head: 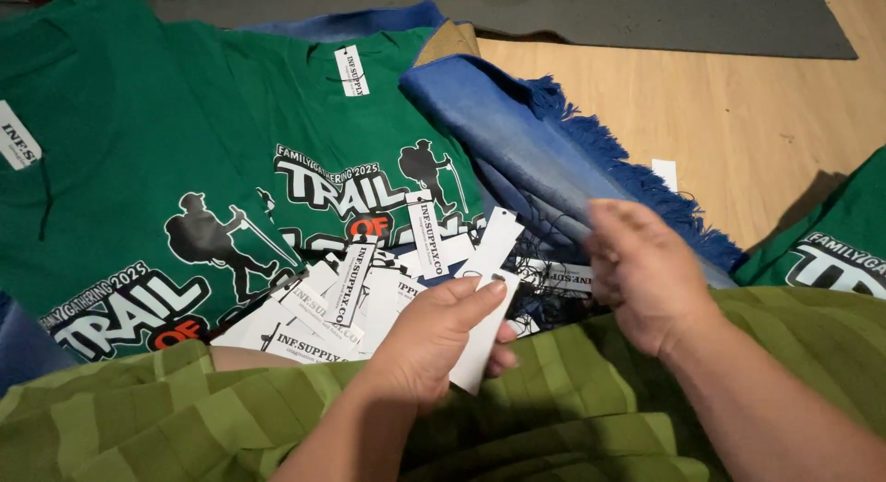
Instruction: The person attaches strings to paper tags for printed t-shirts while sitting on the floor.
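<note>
A striped green cloth (572,399) lies nearest, spread across the person's lap, with both forearms reaching out over it. At the far left, green printed shirts (138,168) lie overlapped on the floor, each with a hiker figure and lettering on the chest and a small white label at the neck. Just right of them and nearer, a loose pile of white paper tags (323,307) is heaped on the lower edge of the front shirt, some with thin strings attached.

The left hand (438,339) is curled, thumb pressed against the fingers, pinching one long white tag (486,330) that stands tilted with its punched end pointing away. A second white tag (494,242) appears just behind it; whether the hand grips that one too is hard to tell.

The right hand (646,274) hovers just right of the tag, fingers loosely bent and blurred, so its grip cannot be made out. Behind it lies a folded blue fringed cloth (535,150) on the wooden floor (738,103). Another green shirt (831,251) shows at the right edge.
</note>
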